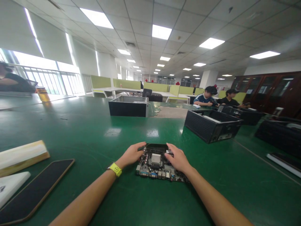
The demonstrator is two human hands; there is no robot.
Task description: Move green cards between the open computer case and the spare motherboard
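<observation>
A computer motherboard (146, 163) lies in front of me on the green table, its row of ports facing my side. A pale square processor (155, 159) sits in its middle. My left hand (133, 153) grips the board's left edge, with fingers curled at the far left corner. On the right side my right hand (177, 158) holds the board, its thumb over the top and its fingers at the far right corner. Part of the board's right side is hidden under that hand. A yellow-green watch band (115, 169) circles my left wrist.
Open black computer cases stand beyond the board, one at centre (128, 108) and one at right (199, 127). A dark flat panel (39, 188) and a pale box (23, 157) lie at left. Several people sit around the table (94, 125).
</observation>
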